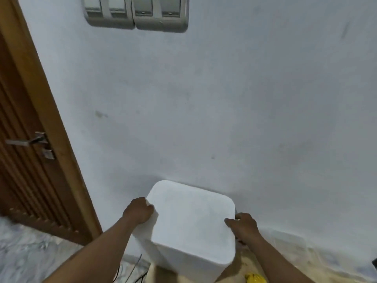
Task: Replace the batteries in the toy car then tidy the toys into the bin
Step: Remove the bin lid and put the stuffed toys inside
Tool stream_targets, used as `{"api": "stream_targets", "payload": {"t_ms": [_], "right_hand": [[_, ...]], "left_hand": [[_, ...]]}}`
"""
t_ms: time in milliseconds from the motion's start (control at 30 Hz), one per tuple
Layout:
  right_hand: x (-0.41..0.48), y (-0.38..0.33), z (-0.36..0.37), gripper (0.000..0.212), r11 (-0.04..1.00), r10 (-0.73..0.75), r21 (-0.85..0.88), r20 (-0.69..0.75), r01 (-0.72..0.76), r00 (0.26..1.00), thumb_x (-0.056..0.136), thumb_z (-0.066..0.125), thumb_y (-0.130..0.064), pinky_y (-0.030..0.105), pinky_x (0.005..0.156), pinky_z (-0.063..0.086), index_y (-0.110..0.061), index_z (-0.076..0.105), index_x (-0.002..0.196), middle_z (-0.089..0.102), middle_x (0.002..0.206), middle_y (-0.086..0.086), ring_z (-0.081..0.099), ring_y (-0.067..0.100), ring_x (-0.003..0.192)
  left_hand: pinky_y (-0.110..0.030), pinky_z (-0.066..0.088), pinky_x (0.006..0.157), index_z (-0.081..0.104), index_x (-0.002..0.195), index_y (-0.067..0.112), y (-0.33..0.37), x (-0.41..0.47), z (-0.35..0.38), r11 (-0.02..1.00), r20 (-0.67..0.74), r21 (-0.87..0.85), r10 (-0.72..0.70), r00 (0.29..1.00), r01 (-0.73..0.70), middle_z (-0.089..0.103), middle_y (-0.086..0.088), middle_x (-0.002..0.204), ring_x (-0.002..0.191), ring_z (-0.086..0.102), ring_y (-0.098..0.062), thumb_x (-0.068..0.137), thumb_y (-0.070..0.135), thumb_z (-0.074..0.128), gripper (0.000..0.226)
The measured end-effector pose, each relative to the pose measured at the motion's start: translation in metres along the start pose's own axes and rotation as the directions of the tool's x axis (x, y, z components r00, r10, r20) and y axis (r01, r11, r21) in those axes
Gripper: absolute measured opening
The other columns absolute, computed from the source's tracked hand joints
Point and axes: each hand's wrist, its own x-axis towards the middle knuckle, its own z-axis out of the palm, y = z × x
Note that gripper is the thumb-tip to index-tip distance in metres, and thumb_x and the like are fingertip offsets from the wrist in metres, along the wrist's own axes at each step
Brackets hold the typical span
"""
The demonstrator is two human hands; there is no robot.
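Noted white bin (191,223), flat top closed, with the wall (204,99) close behind it. Found left hand (138,211) curled round the bin's upper left edge, right hand (243,224) gripping its right edge, thumb on top. Logged wooden door (24,160) left of the bin, yellow item (255,278) at its lower right, dark cables (130,270) at its lower left.

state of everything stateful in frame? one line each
white bin: top closed, held at both sides, next to the wall
left hand: grips the bin's left edge
right hand: grips the bin's right edge, thumb on top
door: looks shut
wall switches: on or off, cannot tell
yellow object: outside the bin, cut off by the frame
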Motion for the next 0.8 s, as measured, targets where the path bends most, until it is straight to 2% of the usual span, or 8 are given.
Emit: {"api": "stream_targets", "payload": {"t_ms": [67, 200, 333, 433, 567, 633, 733, 800], "right_hand": [[0.003, -0.001, 0.002, 0.014, 1.0, 0.012, -0.005, -0.029, -0.012, 1.0, 0.082, 0.069, -0.025, 0.032, 0.062, 0.056, -0.012, 0.064, 0.083, 0.069, 0.081, 0.007, 0.069, 0.024, 0.072], [0.01, -0.001, 0.002, 0.021, 0.999, 0.044, 0.028, -0.064, -0.042, 0.997, 0.079, 0.072, -0.027, 0.037, 0.075, 0.06, -0.008, 0.067, 0.087, 0.07, 0.086, 0.007, 0.068, 0.023, 0.077], [0.009, -0.001, 0.002, 0.026, 0.996, 0.062, 0.07, -0.067, -0.057, 0.996, 0.078, 0.074, -0.028, 0.035, 0.075, 0.059, -0.006, 0.068, 0.092, 0.07, 0.093, 0.01, 0.068, 0.027, 0.085], [0.003, -0.003, 0.0, 0.019, 0.987, 0.077, 0.148, -0.076, -0.065, 0.994, 0.08, 0.073, -0.025, 0.041, 0.077, 0.06, -0.011, 0.064, 0.089, 0.069, 0.094, 0.009, 0.068, 0.027, 0.086], [-0.01, -0.006, -0.015, 0.034, 0.972, 0.05, 0.236, -0.196, -0.002, 0.979, 0.082, 0.072, -0.031, 0.038, 0.084, 0.056, -0.014, 0.061, 0.109, 0.068, 0.107, 0.008, 0.065, 0.025, 0.092], [-0.02, -0.002, -0.035, 0.034, 0.97, 0.047, 0.241, -0.267, 0.019, 0.963, 0.085, 0.07, -0.033, 0.034, 0.083, 0.052, -0.014, 0.062, 0.112, 0.068, 0.111, 0.008, 0.064, 0.026, 0.093], [-0.035, 0.021, -0.079, 0.035, 0.984, 0.057, 0.18, -0.33, 0.004, 0.942, 0.087, 0.066, -0.034, 0.03, 0.08, 0.047, -0.014, 0.063, 0.115, 0.067, 0.115, 0.008, 0.064, 0.028, 0.1], [-0.043, 0.046, -0.113, 0.036, 0.993, 0.068, 0.116, -0.384, -0.025, 0.921, 0.087, 0.064, -0.037, 0.03, 0.08, 0.047, -0.014, 0.064, 0.114, 0.066, 0.117, 0.008, 0.063, 0.029, 0.102]], "left_hand": [[-0.034, 0.048, 0.091, 0.058, 0.124, 0.005, 0.001, 0.005, 0.003, 0.997, -0.017, -0.07, -0.027, 1.0, 0.025, 0.06, -0.015, 0.129, 0.116, 0.057, -0.032, 0.097, 0.038, 0.047, 0.044], [-0.035, 0.046, 0.088, 0.062, 0.121, 0.001, 0.01, 0.01, 0.005, 0.978, -0.057, -0.183, -0.108, 0.993, 0.096, 0.062, -0.018, 0.125, 0.116, 0.058, -0.036, 0.096, 0.035, 0.049, 0.045], [-0.041, 0.049, 0.09, 0.068, 0.11, 0.004, 0.011, 0.011, -0.005, 0.972, -0.129, -0.203, -0.142, 0.981, 0.114, 0.065, -0.018, 0.119, 0.112, 0.059, -0.038, 0.095, 0.032, 0.046, 0.039], [-0.037, 0.049, 0.08, 0.07, 0.093, 0.006, 0.016, 0.005, -0.015, 0.966, -0.179, -0.247, -0.125, 0.976, 0.078, 0.069, -0.016, 0.105, 0.1, 0.061, -0.036, 0.093, 0.027, 0.05, 0.029], [-0.034, 0.048, 0.069, 0.065, 0.068, 0.006, 0.029, -0.018, -0.031, 0.953, -0.204, -0.3, -0.11, 0.973, 0.045, 0.07, -0.016, 0.084, 0.081, 0.063, -0.033, 0.085, 0.02, 0.056, 0.024], [-0.033, 0.05, 0.071, 0.068, 0.071, 0.006, 0.043, -0.035, -0.035, 0.955, -0.193, -0.295, -0.087, 0.977, 0.027, 0.069, -0.012, 0.081, 0.083, 0.066, -0.034, 0.083, 0.022, 0.059, 0.022], [-0.032, 0.048, 0.079, 0.072, 0.09, 0.013, 0.081, -0.064, -0.022, 0.974, -0.173, -0.219, 0.015, 0.985, -0.053, 0.068, -0.01, 0.094, 0.098, 0.063, -0.034, 0.086, 0.026, 0.059, 0.019], [-0.032, 0.051, 0.082, 0.073, 0.094, 0.013, 0.11, -0.085, -0.002, 0.973, -0.153, -0.191, 0.103, 0.983, -0.132, 0.069, -0.01, 0.097, 0.1, 0.063, -0.034, 0.085, 0.026, 0.059, 0.021]]}}
